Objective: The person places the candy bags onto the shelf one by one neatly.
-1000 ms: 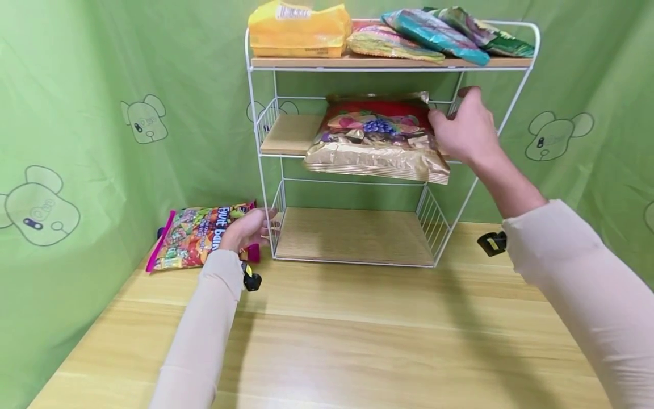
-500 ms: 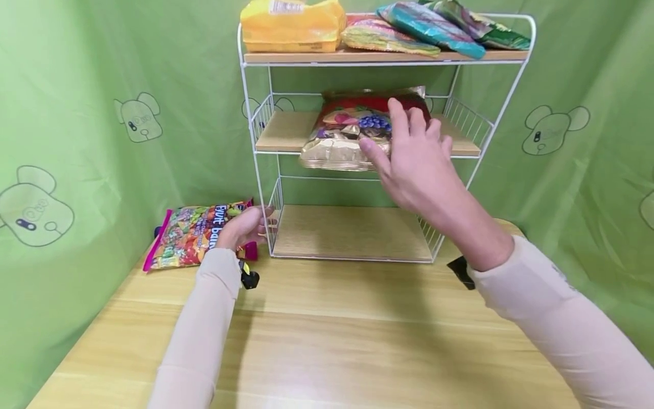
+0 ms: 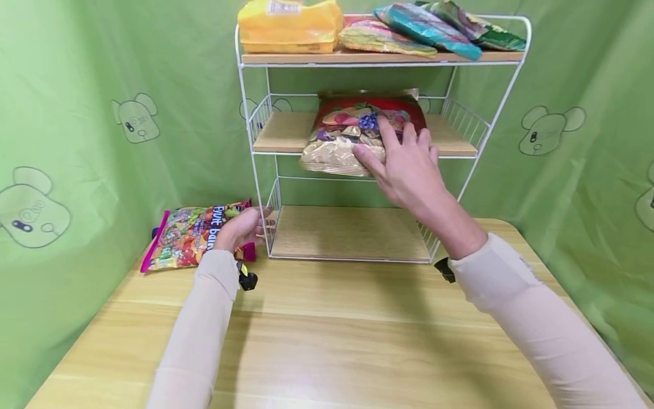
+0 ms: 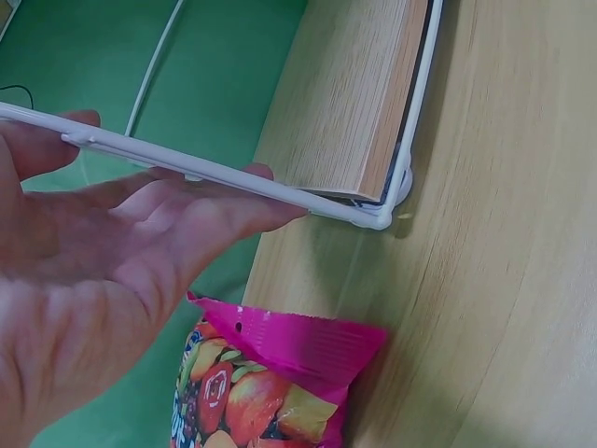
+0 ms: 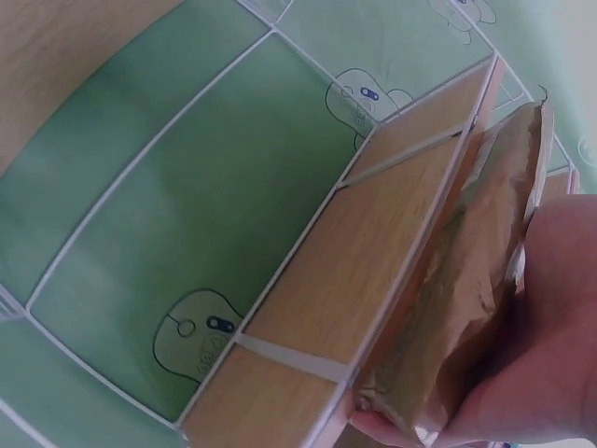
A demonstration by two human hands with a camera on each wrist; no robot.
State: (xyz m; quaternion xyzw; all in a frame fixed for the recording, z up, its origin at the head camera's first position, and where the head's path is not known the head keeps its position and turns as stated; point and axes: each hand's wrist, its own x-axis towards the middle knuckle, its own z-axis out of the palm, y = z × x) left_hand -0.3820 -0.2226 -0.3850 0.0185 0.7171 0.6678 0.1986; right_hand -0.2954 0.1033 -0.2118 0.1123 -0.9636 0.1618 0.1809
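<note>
From the head view, my right hand (image 3: 406, 167) lies over the red-and-gold bag (image 3: 339, 128) on the middle shelf (image 3: 286, 133), fingers spread apart; the bag overhangs the front edge. The left wrist view shows my left hand (image 4: 121, 252) touching the white frame (image 4: 215, 177), fingers loosely extended, near the fruit candy packet (image 4: 252, 383). In the right wrist view, the bag hides most of my right fingertips.
</note>
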